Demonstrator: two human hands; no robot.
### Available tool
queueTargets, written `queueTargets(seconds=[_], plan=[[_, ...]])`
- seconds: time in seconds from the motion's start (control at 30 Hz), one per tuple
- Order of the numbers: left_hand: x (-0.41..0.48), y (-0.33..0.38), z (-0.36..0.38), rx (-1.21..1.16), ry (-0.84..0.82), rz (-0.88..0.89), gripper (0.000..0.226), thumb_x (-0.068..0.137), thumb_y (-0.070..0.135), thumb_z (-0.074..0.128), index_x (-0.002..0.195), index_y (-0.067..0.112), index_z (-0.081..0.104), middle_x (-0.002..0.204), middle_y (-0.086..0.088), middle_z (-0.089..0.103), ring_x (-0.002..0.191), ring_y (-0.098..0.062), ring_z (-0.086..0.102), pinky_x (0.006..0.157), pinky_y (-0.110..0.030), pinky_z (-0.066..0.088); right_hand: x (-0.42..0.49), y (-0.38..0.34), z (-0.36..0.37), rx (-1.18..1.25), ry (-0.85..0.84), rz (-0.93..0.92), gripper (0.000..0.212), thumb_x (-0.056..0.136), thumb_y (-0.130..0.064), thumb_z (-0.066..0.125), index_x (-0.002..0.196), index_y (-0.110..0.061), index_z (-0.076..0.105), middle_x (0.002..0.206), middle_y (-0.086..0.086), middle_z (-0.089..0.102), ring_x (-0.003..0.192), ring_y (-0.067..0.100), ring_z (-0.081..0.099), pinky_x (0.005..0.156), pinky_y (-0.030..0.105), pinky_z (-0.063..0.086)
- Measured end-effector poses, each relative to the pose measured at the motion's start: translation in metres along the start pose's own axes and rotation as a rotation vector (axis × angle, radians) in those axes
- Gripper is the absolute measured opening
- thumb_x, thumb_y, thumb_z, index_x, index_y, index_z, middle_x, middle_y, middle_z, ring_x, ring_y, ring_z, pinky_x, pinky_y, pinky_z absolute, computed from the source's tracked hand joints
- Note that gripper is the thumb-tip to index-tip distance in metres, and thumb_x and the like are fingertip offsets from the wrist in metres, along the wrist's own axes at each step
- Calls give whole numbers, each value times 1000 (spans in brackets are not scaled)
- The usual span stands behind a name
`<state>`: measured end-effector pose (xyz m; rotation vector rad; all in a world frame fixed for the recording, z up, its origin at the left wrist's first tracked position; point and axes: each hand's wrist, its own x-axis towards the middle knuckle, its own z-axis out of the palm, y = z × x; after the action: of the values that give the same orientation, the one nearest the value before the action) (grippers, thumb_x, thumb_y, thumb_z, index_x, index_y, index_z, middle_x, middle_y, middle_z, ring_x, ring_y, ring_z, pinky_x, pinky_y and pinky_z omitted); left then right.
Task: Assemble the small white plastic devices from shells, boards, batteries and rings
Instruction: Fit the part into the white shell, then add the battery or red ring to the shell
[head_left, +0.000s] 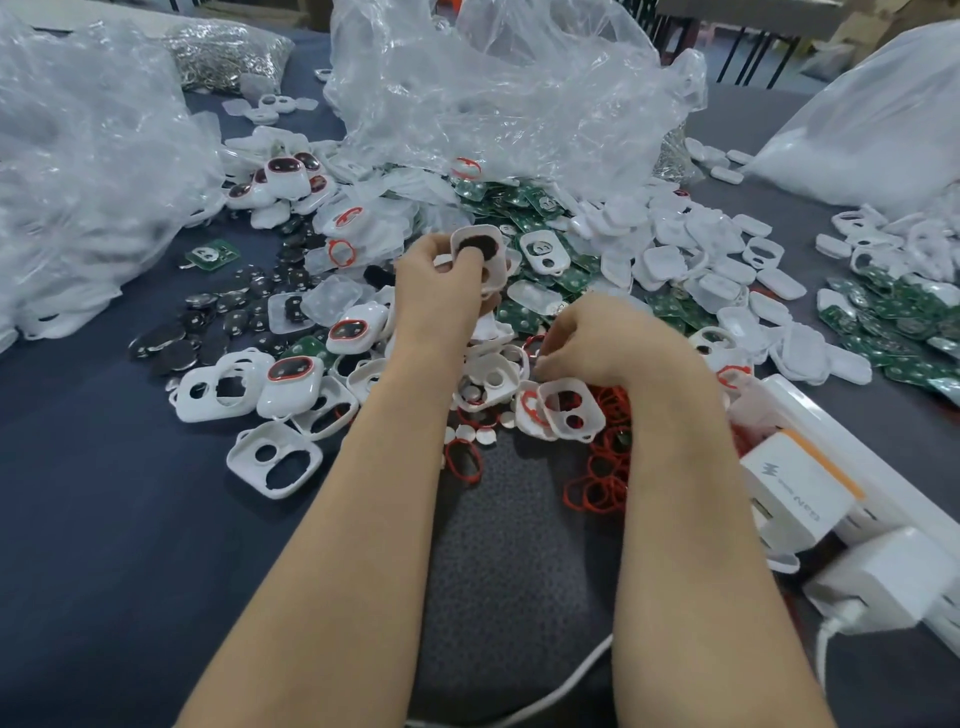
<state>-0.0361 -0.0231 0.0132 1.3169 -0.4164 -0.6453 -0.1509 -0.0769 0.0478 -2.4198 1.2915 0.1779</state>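
My left hand (439, 291) holds up a white shell (480, 254) with a dark insert, thumb pressed on the dark part. My right hand (602, 340) is lowered into the parts pile with its fingers curled; its fingertips pinch at something small near a red ring (532, 345), and what it grips is hidden. Loose red rings (597, 483) lie under the right wrist. White shells (272, 460), green boards (550, 270) and coin batteries (171, 348) are scattered around both hands. Finished devices with red-rimmed windows (291, 382) lie left of the left forearm.
Crumpled clear plastic bags (493, 93) rise behind the pile and at the left (78, 182). A white bag (878, 130) stands at the far right. A white power strip with chargers (831, 519) and a cable lies at the right. A bag of metal rings (228, 52) sits far left.
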Motion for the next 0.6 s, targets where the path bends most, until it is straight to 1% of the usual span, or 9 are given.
queueTargets(seconds=[0.07,0.17,0.23,0.3,0.37,0.43,0.47,0.53,0.6], plan=[[1,-1,2,-3,-4,-19,15,94,8,50,86,20,53,99,-15,70,83,-19,69,68,-25,57,5,-3,6,1,0,47,22,84,-21,70,101,-6,69,99,11,68,93,27,63,81,35,53],[2,-2,2,-37,-5,-54,17,94,3,49,86,18,54,88,-7,67,67,-10,70,80,-33,59,11,-1,12,17,65,56,18,85,-18,67,100,-7,67,98,11,67,91,27,63,80,36,54],[2,-1,2,-64,-5,-52,18,95,2,49,86,17,54,84,-3,64,60,-6,69,74,-27,59,13,2,12,120,151,30,15,88,-19,66,97,-8,66,97,6,67,86,24,62,78,33,52],[1,-1,2,-76,-6,-34,17,96,1,49,90,16,53,87,-4,63,70,-11,69,66,-21,58,13,1,11,329,324,-43,9,90,-23,64,94,-15,66,91,0,64,81,16,59,73,26,44],[0,-1,2,-88,-9,-13,18,95,-1,48,97,16,53,89,-5,64,83,-19,69,66,-22,58,14,-2,11,624,465,-129,4,89,-23,63,87,-21,65,80,-1,67,69,8,61,66,23,45],[-1,-1,2,-91,-20,11,23,93,-4,48,98,18,55,91,-6,65,91,-25,69,72,-26,59,14,-7,14,841,501,-193,11,89,-20,62,80,-25,62,68,-2,68,50,2,57,54,16,44],[-2,-1,2,-90,-25,18,25,93,-4,48,97,18,56,93,-8,66,93,-27,69,74,-29,60,15,-9,16,910,498,-211,10,89,-17,62,81,-23,63,65,-3,68,47,2,57,50,14,43],[-3,0,2,-102,-25,15,24,92,-5,47,99,16,57,95,-10,66,93,-28,69,74,-29,60,17,-12,18,1027,494,-219,8,89,-13,62,83,-17,64,66,-1,69,51,4,61,51,13,44],[-3,0,2,-122,-16,-12,22,93,-4,47,103,13,57,98,-12,66,91,-27,69,69,-24,59,19,-13,18,1169,474,-210,9,90,-10,62,83,-14,64,67,1,69,54,5,63,54,13,46]])
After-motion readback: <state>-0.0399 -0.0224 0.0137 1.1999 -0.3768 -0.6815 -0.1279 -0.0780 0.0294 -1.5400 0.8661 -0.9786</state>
